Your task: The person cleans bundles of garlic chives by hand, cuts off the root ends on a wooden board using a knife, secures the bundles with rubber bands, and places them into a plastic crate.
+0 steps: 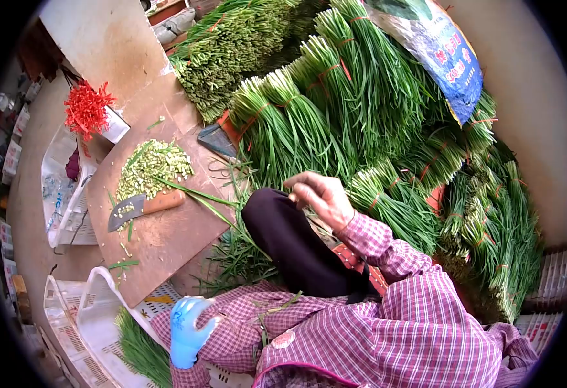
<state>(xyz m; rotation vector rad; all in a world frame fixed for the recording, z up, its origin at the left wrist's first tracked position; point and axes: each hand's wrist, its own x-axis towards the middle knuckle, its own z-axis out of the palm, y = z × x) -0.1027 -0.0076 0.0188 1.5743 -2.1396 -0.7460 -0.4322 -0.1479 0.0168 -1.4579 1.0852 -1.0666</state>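
My left hand, in a blue glove, is above the checked cloth on my lap, thumb and fingers apart with nothing between them. My bare right hand is over my dark-clad knee, its fingers loosely bent and slightly apart; I see nothing held. A cleaver with a wooden handle lies on the brown board. Chopped pale-green stem pieces are heaped beside it, with some on the blade. A few long green stalks stretch from the board toward my knee.
Garlic chive bundles tied with red bands are piled ahead and to the right, partly under a printed sack. Red ties hang at the left. White plastic baskets stand by the board, one with greens. Loose leaves lie near my knee.
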